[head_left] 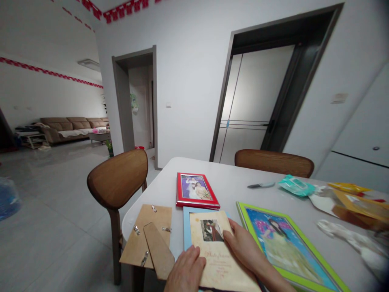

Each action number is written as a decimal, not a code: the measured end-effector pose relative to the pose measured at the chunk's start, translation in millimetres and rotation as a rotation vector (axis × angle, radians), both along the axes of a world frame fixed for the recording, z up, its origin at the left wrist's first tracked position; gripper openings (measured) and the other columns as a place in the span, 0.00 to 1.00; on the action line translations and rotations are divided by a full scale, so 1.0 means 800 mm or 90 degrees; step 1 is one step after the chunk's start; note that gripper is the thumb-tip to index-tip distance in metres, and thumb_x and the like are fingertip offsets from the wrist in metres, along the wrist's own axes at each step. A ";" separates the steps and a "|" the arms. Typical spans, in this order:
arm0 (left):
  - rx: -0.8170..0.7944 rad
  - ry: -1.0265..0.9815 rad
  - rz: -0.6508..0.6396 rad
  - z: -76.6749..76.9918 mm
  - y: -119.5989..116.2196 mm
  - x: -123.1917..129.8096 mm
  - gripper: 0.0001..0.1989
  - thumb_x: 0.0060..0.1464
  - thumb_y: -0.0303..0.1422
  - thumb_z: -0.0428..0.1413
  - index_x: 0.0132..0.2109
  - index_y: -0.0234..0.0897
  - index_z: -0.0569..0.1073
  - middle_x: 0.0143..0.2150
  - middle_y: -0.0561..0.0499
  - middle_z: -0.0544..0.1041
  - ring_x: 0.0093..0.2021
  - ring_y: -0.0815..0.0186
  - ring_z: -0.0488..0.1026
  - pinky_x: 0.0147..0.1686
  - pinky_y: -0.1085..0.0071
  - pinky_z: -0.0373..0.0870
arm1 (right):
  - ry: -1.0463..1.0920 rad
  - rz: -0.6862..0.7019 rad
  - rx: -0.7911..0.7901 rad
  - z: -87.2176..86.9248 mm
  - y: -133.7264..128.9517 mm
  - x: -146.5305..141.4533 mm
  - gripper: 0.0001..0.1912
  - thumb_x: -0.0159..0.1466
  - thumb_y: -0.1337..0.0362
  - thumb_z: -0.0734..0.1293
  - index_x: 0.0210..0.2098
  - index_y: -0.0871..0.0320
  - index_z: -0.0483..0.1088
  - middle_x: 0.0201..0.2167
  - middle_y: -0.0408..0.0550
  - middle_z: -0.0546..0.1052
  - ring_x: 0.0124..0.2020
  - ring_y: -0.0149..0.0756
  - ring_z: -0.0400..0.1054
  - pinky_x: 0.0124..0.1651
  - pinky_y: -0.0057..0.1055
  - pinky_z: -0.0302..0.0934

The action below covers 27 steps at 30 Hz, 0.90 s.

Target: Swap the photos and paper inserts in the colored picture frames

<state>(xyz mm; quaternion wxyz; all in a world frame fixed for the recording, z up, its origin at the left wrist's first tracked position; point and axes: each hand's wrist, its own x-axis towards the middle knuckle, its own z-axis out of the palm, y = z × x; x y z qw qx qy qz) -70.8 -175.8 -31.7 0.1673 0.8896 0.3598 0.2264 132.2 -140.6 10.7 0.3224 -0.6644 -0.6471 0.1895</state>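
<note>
A cream printed sheet (pixel 217 257) with a small photo lies over a light blue frame (pixel 187 229) at the table's near edge. My left hand (pixel 187 269) rests on the sheet's lower left side, fingers close together. On the upper right edge, my right hand (pixel 243 245) grips the sheet between thumb and fingers. The brown backing board (pixel 156 239) with metal clips and a stand leg lies left of the blue frame. Behind is a red frame (pixel 197 203) with a photo; a green frame (pixel 291 231) lies to the right.
A knife (pixel 261 185), a teal packet (pixel 296 186), yellow and brown packaging (pixel 358 205) and a crumpled white cloth or glove (pixel 349 239) lie on the white table (pixel 229 172). Wooden chairs (pixel 121 178) stand at its left and far sides.
</note>
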 end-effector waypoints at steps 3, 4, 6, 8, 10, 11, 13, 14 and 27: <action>0.008 0.004 0.020 0.008 -0.002 0.005 0.22 0.44 0.33 0.53 0.48 0.34 0.64 0.54 0.39 0.62 0.54 0.53 0.58 0.51 0.57 0.58 | -0.156 -0.050 0.015 -0.009 -0.001 0.002 0.18 0.56 0.62 0.54 0.42 0.61 0.64 0.34 0.52 0.72 0.36 0.40 0.66 0.40 0.32 0.56; 0.008 -0.002 0.028 0.011 -0.003 0.006 0.20 0.44 0.33 0.53 0.47 0.35 0.65 0.53 0.39 0.63 0.53 0.53 0.59 0.50 0.57 0.58 | -0.206 -0.073 0.026 -0.014 -0.001 0.002 0.19 0.56 0.61 0.54 0.43 0.62 0.64 0.34 0.54 0.72 0.37 0.41 0.65 0.40 0.33 0.55; 0.005 -0.008 0.041 0.017 -0.004 0.008 0.19 0.44 0.33 0.53 0.46 0.35 0.67 0.52 0.40 0.65 0.52 0.54 0.61 0.50 0.57 0.59 | -0.280 -0.110 0.069 -0.024 0.000 0.003 0.23 0.56 0.60 0.55 0.47 0.65 0.61 0.36 0.56 0.70 0.40 0.44 0.63 0.42 0.36 0.54; -0.006 -0.005 0.036 0.024 -0.006 0.009 0.18 0.45 0.33 0.53 0.46 0.37 0.67 0.52 0.42 0.65 0.52 0.55 0.61 0.50 0.56 0.58 | -0.307 -0.117 0.105 -0.031 0.001 0.005 0.26 0.55 0.60 0.57 0.51 0.66 0.57 0.38 0.56 0.69 0.42 0.44 0.61 0.44 0.36 0.53; -0.020 0.004 0.007 0.031 -0.009 0.009 0.15 0.48 0.33 0.52 0.45 0.40 0.67 0.51 0.45 0.66 0.52 0.57 0.62 0.51 0.54 0.54 | -0.298 -0.102 0.104 -0.033 0.000 0.008 0.25 0.55 0.60 0.57 0.51 0.64 0.57 0.37 0.54 0.69 0.42 0.42 0.61 0.45 0.36 0.53; -0.029 0.013 -0.013 0.033 -0.009 0.008 0.14 0.49 0.34 0.51 0.45 0.42 0.67 0.51 0.46 0.67 0.52 0.57 0.62 0.52 0.52 0.52 | -0.286 -0.090 0.098 -0.033 -0.002 0.009 0.24 0.55 0.59 0.57 0.50 0.63 0.59 0.36 0.53 0.68 0.41 0.41 0.61 0.45 0.35 0.53; -0.051 0.040 -0.042 0.037 -0.010 0.009 0.15 0.49 0.38 0.51 0.45 0.43 0.67 0.52 0.46 0.66 0.53 0.56 0.60 0.52 0.49 0.49 | -0.262 -0.052 0.092 -0.030 -0.011 0.010 0.22 0.55 0.58 0.58 0.46 0.62 0.63 0.39 0.54 0.68 0.42 0.40 0.60 0.45 0.35 0.53; -0.061 0.053 -0.048 0.038 -0.010 0.009 0.17 0.48 0.40 0.52 0.46 0.42 0.66 0.52 0.46 0.66 0.53 0.54 0.59 0.51 0.47 0.49 | -0.253 -0.025 0.095 -0.029 -0.016 0.010 0.21 0.54 0.58 0.59 0.45 0.61 0.64 0.40 0.54 0.67 0.43 0.40 0.60 0.46 0.34 0.52; 0.100 0.008 0.067 0.017 -0.012 -0.070 0.24 0.44 0.37 0.54 0.51 0.44 0.63 0.55 0.45 0.62 0.55 0.55 0.58 0.53 0.53 0.52 | -0.206 0.087 0.085 -0.005 -0.037 -0.036 0.16 0.55 0.62 0.58 0.42 0.59 0.67 0.44 0.55 0.67 0.45 0.42 0.57 0.47 0.39 0.52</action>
